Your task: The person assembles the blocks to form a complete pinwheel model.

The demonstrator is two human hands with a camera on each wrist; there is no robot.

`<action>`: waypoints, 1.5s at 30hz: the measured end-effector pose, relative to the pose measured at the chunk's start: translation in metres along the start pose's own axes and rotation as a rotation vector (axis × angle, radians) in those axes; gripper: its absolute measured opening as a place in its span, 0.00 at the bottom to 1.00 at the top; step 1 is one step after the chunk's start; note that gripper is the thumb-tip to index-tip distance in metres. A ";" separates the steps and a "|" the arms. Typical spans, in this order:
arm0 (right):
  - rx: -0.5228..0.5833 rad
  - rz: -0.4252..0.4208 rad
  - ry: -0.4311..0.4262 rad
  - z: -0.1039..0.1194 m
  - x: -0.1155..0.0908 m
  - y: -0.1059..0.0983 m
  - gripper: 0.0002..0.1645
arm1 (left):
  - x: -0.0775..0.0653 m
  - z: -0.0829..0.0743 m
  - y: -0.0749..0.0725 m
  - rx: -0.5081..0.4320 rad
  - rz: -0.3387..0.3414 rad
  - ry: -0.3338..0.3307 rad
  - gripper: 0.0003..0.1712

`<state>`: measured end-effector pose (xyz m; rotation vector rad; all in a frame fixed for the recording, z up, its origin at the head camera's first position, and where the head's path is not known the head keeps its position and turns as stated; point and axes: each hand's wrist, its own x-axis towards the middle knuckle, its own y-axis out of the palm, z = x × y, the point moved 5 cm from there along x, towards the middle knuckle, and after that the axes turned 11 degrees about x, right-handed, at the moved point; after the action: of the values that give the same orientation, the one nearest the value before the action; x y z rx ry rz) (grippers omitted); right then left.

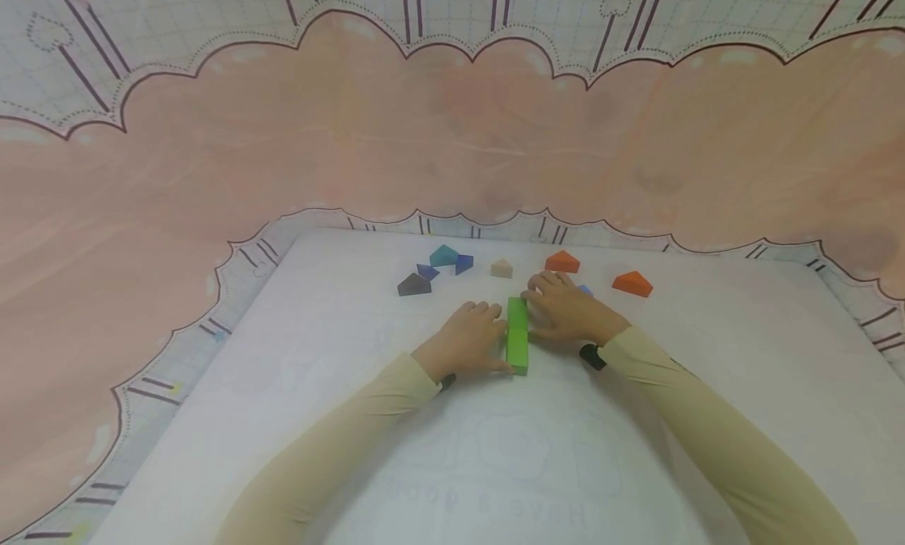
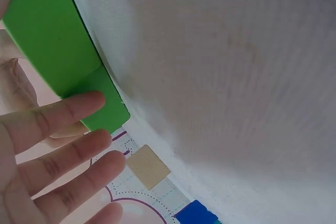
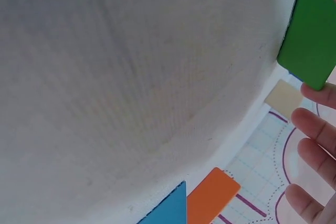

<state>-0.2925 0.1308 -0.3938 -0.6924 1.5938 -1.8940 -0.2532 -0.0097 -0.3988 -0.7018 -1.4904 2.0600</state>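
Two bright green blocks (image 1: pixel 518 337) lie end to end on the white tabletop, forming one long bar. My left hand (image 1: pixel 468 339) is along the bar's left side. Its thumb touches near the close end, and in the left wrist view the straight index finger (image 2: pixel 79 107) rests against the green side by the seam. Opposite it, my right hand (image 1: pixel 571 311) touches the bar's right side with the thumb. In the right wrist view its index fingertip (image 3: pixel 315 93) meets the far end of the green block (image 3: pixel 310 30). The other fingers of both hands stay extended, holding nothing.
Beyond the hands lie a tan block (image 1: pixel 501 268), a teal one (image 1: pixel 444 255), a dark grey one (image 1: pixel 414 284) and two blue pieces (image 1: pixel 427 272). Two orange blocks (image 1: pixel 632 283) are to the right. A lighter blue block (image 1: pixel 585 290) is partly behind my right hand.
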 end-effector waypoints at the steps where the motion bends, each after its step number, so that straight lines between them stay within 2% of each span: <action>1: 0.001 0.001 0.001 0.000 0.000 0.000 0.35 | 0.000 0.000 0.000 -0.001 -0.001 -0.001 0.42; 9: 0.023 0.004 -0.003 -0.001 0.000 0.005 0.36 | -0.003 -0.001 0.001 -0.023 0.007 0.007 0.42; 23: 0.033 0.015 -0.030 0.013 -0.009 0.006 0.37 | -0.014 -0.010 0.000 -0.027 0.008 0.057 0.44; 29: 0.002 0.007 -0.061 0.016 -0.012 0.008 0.36 | -0.017 -0.012 0.000 -0.018 -0.012 0.084 0.43; 45: -0.027 0.022 -0.059 0.020 -0.015 0.009 0.37 | -0.021 -0.014 -0.001 0.046 -0.054 0.131 0.40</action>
<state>-0.2668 0.1267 -0.3996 -0.7323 1.5860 -1.8229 -0.2278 -0.0135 -0.3993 -0.7555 -1.3698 1.9625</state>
